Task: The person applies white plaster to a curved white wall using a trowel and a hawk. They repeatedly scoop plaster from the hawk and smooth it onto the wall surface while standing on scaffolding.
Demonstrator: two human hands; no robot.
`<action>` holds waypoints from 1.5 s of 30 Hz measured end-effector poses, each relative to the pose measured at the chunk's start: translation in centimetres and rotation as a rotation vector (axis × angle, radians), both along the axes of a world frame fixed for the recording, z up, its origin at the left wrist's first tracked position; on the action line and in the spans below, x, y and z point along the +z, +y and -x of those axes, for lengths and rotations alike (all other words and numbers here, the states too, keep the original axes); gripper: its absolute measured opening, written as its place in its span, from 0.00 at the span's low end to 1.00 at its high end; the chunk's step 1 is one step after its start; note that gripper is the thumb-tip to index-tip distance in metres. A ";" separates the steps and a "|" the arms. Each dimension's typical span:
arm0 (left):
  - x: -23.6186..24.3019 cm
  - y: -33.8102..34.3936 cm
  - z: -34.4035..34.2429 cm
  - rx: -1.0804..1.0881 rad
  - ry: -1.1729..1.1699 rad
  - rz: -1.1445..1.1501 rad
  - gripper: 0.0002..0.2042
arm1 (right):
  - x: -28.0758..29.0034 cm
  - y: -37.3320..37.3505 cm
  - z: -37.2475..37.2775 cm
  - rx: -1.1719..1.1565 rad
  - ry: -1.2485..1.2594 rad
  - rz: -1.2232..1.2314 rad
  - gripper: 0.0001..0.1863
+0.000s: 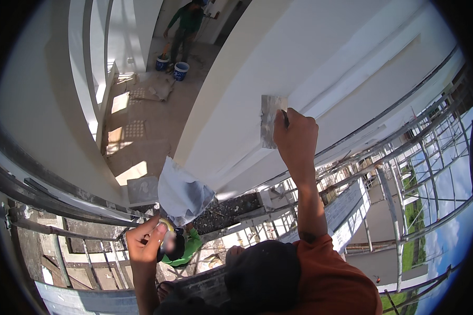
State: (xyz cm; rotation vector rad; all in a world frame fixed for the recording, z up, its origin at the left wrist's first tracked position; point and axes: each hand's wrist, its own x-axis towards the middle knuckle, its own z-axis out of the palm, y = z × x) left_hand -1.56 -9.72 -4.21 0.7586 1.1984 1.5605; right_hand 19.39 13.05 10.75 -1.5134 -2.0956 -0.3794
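My right hand grips the dark handle of a wide putty knife, and the flat metal blade lies against the white wall. White smears mark the blade. Lower down, my left hand is closed, thumb on top, around a small thing with a yellowish edge; its kind is hard to make out. Just above that hand is a crumpled-looking white and grey sheet. Whether the sheet is joined to the thing in my hand, I cannot tell.
Metal scaffold poles rise on the right, and rails cross the left. A person in green is below my left hand. Through the opening, another person stands by two blue buckets. A plank runs along the bottom.
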 end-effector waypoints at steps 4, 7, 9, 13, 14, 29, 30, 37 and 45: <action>-0.1 -0.1 0.4 0.021 -0.004 0.011 0.17 | -2.7 0.0 0.2 0.002 -0.015 0.026 0.16; -0.1 -0.2 0.4 0.045 -0.022 0.034 0.17 | -4.8 -0.1 0.3 0.028 0.001 0.021 0.16; -0.1 -0.4 0.5 0.066 -0.053 0.037 0.15 | -6.0 0.1 0.1 0.032 -0.005 0.043 0.16; -0.1 -0.4 0.8 0.071 -0.065 0.041 0.15 | -8.3 0.4 0.1 0.024 -0.031 0.061 0.16; 0.0 -0.4 0.8 0.072 -0.066 0.047 0.14 | -9.0 0.5 0.1 0.029 -0.050 0.068 0.15; -1.8 0.0 1.3 0.071 -0.004 0.119 0.13 | -22.3 2.0 0.4 0.131 -0.143 0.155 0.14; -2.4 0.2 1.3 0.045 0.003 0.132 0.13 | -22.7 1.5 0.1 0.140 -0.089 0.206 0.15; -12.1 0.7 -0.6 -0.130 -0.295 0.253 0.14 | -18.7 -4.7 1.3 0.287 0.535 0.439 0.13; -9.8 3.2 -1.3 -0.296 -0.222 -0.067 0.15 | -15.1 -8.8 1.1 0.870 0.477 0.046 0.16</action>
